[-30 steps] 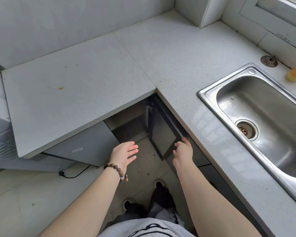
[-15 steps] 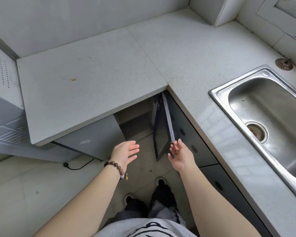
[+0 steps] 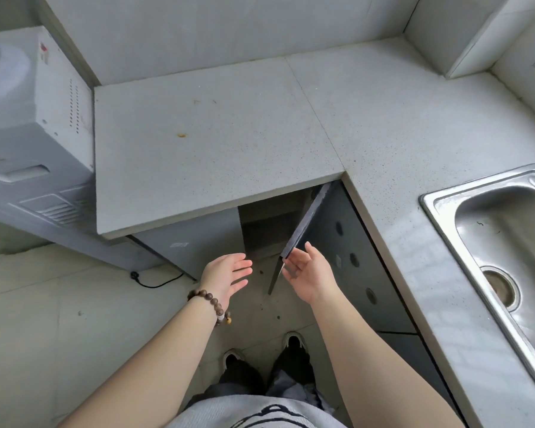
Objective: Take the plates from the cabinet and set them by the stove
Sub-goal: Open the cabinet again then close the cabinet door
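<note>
A dark grey cabinet door (image 3: 303, 225) stands ajar under the speckled grey stone counter (image 3: 217, 156); the right hand (image 3: 311, 273), fingers spread, touches its edge, the left hand (image 3: 226, 273) spread beside, steel sink (image 3: 504, 242) right.

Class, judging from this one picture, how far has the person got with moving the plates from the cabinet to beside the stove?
Done: the cabinet door stands partly open. In hand: the right hand is at the door's edge; the left hand hovers open, empty. Left: no plates are visible, so fetching and placing them remains.

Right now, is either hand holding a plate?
No: the left hand is open and empty, and the right hand only touches the edge of the cabinet door.
</note>
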`<control>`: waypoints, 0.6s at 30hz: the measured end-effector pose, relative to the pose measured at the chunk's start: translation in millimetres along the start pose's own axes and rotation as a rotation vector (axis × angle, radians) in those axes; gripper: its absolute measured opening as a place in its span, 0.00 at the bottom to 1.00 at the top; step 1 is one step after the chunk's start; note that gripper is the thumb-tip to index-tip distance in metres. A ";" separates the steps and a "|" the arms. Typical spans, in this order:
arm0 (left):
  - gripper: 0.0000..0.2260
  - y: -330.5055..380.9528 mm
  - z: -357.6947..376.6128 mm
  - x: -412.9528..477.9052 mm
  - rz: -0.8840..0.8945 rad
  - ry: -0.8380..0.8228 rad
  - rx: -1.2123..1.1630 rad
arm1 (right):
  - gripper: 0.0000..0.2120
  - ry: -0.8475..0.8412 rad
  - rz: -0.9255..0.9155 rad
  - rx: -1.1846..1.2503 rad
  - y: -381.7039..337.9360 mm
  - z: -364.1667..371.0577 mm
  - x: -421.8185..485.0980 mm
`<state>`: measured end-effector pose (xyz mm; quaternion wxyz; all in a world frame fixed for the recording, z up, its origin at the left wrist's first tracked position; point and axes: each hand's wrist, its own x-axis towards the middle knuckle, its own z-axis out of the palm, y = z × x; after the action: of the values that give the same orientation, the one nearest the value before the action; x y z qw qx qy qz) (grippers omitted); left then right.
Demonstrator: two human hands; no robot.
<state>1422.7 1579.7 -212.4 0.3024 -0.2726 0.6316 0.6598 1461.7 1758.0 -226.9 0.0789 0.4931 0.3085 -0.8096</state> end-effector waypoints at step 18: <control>0.09 28.0 -42.7 0.4 0.056 0.211 -0.344 | 0.06 -0.054 0.061 -0.124 -18.4 92.6 17.7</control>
<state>1400.7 1536.6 -196.2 0.1650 -0.3702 0.5450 0.7339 1375.5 1722.2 -204.1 0.1422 0.4744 0.3405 -0.7993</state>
